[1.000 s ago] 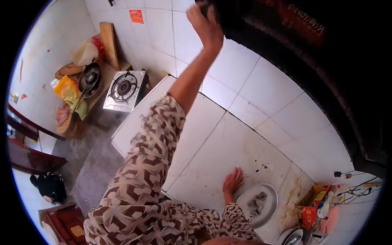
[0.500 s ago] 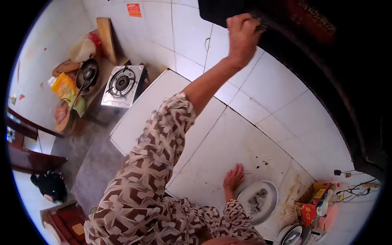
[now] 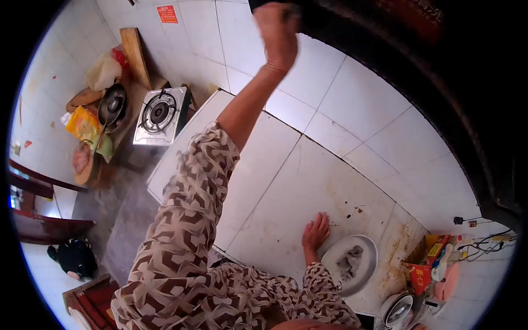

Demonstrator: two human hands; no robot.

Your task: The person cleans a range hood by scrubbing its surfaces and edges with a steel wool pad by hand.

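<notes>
My left hand (image 3: 278, 36) is raised to the lower edge of a black range hood (image 3: 379, 60). Its fingers are closed on a dark, wiry wad that looks like a steel wool scrubber (image 3: 293, 13), mostly covered by the hand and blurred. On the white tiled counter (image 3: 275, 203) my right hand (image 3: 315, 231) lies flat with fingers stretched, holding nothing. Just beside it stands a round metal basin (image 3: 373, 258), in which a crumpled grey rag (image 3: 350, 261) lies.
A single-burner gas stove (image 3: 161, 116) stands past the counter's left end. Behind it, a wok (image 3: 113, 104) and a wooden board (image 3: 136, 58) sit among bags. At right are a red box (image 3: 420, 276), stacked bowls (image 3: 397, 309) and cables (image 3: 484, 247). Dark crumbs (image 3: 353, 209) dot the counter.
My left hand has moved left and up along the hood's edge, still gripping the wad. The view has shifted slightly. My right hand stays on the counter beside the basin.
</notes>
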